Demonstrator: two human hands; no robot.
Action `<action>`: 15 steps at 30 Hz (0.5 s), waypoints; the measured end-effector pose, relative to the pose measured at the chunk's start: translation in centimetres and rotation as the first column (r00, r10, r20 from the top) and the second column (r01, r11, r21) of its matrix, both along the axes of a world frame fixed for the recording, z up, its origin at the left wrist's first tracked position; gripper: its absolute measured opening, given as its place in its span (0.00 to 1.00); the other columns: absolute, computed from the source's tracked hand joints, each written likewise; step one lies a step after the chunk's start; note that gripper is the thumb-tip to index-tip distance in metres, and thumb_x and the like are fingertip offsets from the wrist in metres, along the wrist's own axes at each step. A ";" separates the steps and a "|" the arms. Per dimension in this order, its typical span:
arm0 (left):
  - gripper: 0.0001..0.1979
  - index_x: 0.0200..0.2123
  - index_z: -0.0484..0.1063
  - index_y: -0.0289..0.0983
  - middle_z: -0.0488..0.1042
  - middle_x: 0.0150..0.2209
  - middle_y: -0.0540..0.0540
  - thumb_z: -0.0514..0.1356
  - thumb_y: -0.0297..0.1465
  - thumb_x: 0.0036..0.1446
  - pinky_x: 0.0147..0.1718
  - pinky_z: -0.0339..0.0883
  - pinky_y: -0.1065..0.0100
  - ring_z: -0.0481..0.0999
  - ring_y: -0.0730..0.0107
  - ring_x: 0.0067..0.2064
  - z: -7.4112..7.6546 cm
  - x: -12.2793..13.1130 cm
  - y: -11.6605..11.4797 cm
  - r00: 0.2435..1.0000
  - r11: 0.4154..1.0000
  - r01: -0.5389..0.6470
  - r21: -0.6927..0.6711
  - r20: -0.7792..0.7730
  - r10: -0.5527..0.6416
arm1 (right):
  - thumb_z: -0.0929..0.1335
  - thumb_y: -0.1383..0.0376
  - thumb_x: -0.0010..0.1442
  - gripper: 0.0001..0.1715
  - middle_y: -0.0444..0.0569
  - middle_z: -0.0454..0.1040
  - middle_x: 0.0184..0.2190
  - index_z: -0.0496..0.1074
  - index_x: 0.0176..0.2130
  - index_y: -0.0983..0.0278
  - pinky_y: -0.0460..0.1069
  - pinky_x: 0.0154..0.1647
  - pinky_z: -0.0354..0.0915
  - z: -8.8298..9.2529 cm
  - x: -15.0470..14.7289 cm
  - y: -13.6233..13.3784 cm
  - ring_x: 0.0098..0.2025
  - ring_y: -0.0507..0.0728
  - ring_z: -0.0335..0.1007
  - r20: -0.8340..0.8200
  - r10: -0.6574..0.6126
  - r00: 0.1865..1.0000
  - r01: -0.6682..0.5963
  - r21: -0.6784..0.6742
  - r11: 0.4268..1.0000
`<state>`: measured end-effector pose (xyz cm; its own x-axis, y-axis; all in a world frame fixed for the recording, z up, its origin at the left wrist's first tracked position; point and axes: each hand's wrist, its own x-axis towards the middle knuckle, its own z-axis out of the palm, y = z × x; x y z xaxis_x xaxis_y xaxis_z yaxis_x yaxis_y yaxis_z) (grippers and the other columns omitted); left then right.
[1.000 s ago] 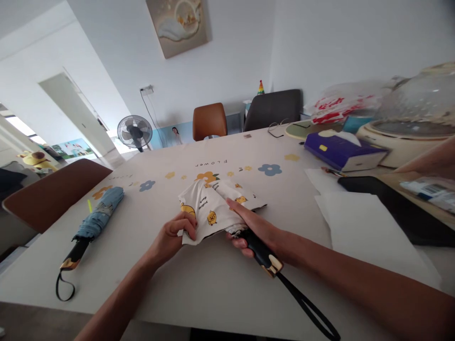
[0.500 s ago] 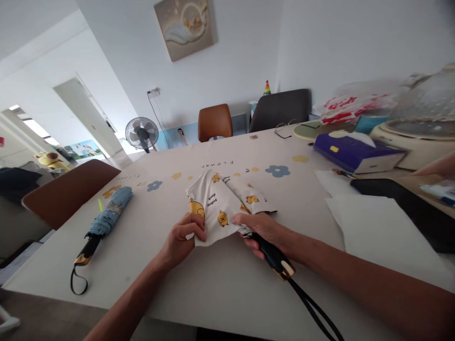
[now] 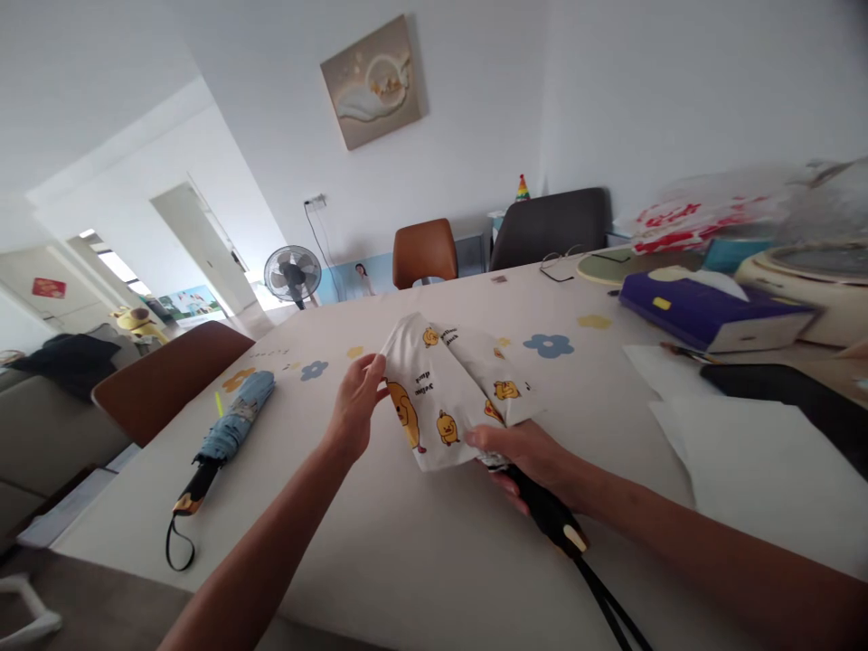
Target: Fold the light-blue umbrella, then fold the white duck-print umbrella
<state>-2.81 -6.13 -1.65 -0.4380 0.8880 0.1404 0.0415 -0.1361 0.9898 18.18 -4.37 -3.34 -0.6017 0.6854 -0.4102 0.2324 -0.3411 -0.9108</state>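
A white umbrella (image 3: 444, 384) printed with yellow ducks is collapsed, its canopy loose and partly fanned out over the table. My right hand (image 3: 522, 452) wraps round it where the canopy meets the black handle (image 3: 546, 511), thumb pressed on the cloth. A black wrist strap hangs from the handle's gold-trimmed end. At the left edge of the canopy, my left hand (image 3: 356, 398) pinches the cloth between thumb and fingers. A second umbrella, light blue (image 3: 237, 420) and folded up, lies on the table to the left of my left hand.
The white table (image 3: 325, 561) carries flower prints. White paper sheets (image 3: 759, 461), a black flat object (image 3: 800, 407), a purple tissue box (image 3: 712, 307), glasses (image 3: 560, 264) and a plastic bag (image 3: 705, 217) are on the right. Chairs (image 3: 426, 253) stand beyond; a fan (image 3: 293, 273) is behind.
My left hand has shifted from the canopy's lower corner up to its upper left edge. The cloth is spread a little flatter. My right hand keeps its grip, and the camera view has shifted.
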 end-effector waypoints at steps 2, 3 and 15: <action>0.20 0.38 0.67 0.36 0.70 0.33 0.47 0.58 0.46 0.49 0.32 0.66 0.69 0.70 0.73 0.33 0.5 0.3 0.9 0.998 1.000 -0.003 -0.001 0.061 0.003 | 0.65 0.58 0.51 0.15 0.39 0.57 0.07 0.60 0.20 0.64 0.42 0.07 0.54 -0.1 0.0 -0.1 0.08 0.47 0.50 -0.012 0.000 1.000 0.000 0.012 1.000; 0.19 0.36 0.67 0.36 0.69 0.30 0.49 0.59 0.46 0.48 0.29 0.65 0.71 0.69 0.75 0.29 0.6 0.4 1.3 0.995 1.000 -0.018 -0.003 0.098 0.018 | 0.65 0.58 0.51 0.15 0.38 0.56 0.07 0.60 0.21 0.64 0.42 0.07 0.54 -0.1 0.0 -0.1 0.08 0.47 0.50 -0.021 -0.001 1.000 0.002 0.021 1.000; 0.13 0.32 0.65 0.36 0.66 0.28 0.51 0.55 0.42 0.52 0.29 0.61 0.71 0.66 0.74 0.29 -3.4 -0.3 3.3 0.965 0.971 -0.238 0.029 -0.101 0.240 | 0.64 0.60 0.52 0.12 0.38 0.56 0.08 0.60 0.23 0.64 0.42 0.07 0.54 -0.3 -0.4 -0.9 0.08 0.47 0.50 0.015 -0.039 0.999 0.039 0.001 0.999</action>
